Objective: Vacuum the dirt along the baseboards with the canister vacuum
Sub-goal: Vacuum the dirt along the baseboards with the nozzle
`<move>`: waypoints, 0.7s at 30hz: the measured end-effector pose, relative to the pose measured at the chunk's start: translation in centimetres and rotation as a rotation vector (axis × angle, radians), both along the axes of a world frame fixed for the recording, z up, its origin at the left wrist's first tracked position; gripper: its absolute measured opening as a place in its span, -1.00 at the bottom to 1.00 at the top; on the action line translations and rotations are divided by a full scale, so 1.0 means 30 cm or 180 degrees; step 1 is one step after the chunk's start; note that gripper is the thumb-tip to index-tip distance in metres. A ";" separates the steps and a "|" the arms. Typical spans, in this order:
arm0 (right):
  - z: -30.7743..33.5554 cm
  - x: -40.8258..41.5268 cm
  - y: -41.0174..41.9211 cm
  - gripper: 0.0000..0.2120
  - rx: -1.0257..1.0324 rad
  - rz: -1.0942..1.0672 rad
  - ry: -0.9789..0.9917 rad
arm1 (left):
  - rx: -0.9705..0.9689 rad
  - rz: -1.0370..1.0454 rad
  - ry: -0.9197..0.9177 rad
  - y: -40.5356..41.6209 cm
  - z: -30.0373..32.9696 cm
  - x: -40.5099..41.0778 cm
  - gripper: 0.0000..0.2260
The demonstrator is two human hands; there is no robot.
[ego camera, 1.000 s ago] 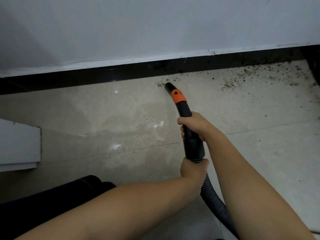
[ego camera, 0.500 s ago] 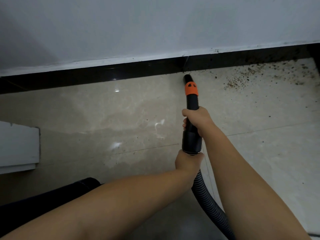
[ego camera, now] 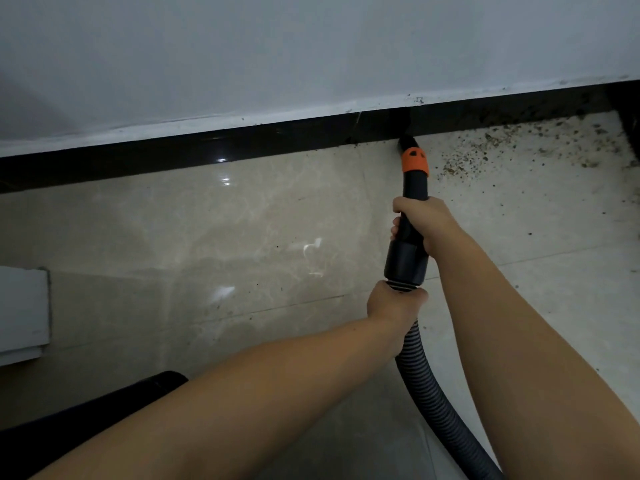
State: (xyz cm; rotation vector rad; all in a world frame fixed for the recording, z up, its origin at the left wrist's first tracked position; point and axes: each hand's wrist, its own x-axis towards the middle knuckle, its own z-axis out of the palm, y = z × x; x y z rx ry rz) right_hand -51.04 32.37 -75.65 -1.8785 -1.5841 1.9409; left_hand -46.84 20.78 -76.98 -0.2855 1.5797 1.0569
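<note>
The vacuum's rigid black nozzle (ego camera: 410,202), banded by an orange collar (ego camera: 414,161) close to its tip, points at the black baseboard (ego camera: 242,142), its mouth down where baseboard meets floor (ego camera: 207,237). The right hand (ego camera: 424,221) is wrapped round the nozzle tube on the side of the collar away from the baseboard, and the left hand (ego camera: 393,308) is clenched round the ribbed grey hose (ego camera: 426,386) just where it enters the wide black cuff (ego camera: 405,263), farther still from the baseboard. The nozzle looks like hard plastic, light and stiff, so it should steer precisely from that forward grip; the smooth tube could slip in the palm, and the cuff's shoulder gives a natural stop. The hose is soft and springy, likely to tug and twist back, which is why a second hold at the cuff makes sense. Loose dirt (ego camera: 485,150) lies scattered along the baseboard to the right of the tip, while the floor left of it looks largely clean; I judge the sweep roughly midway.
</note>
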 end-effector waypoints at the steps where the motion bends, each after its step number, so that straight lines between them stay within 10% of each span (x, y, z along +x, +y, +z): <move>1: 0.003 -0.006 -0.001 -0.89 -0.0007 0.0080 -0.0003 | -0.0006 0.0045 -0.0014 0.002 0.001 0.002 -0.84; 21: 0.007 -0.078 -0.211 -0.85 0.0029 0.0899 0.0033 | -0.0193 0.0648 0.0034 -0.153 0.019 0.017 -0.76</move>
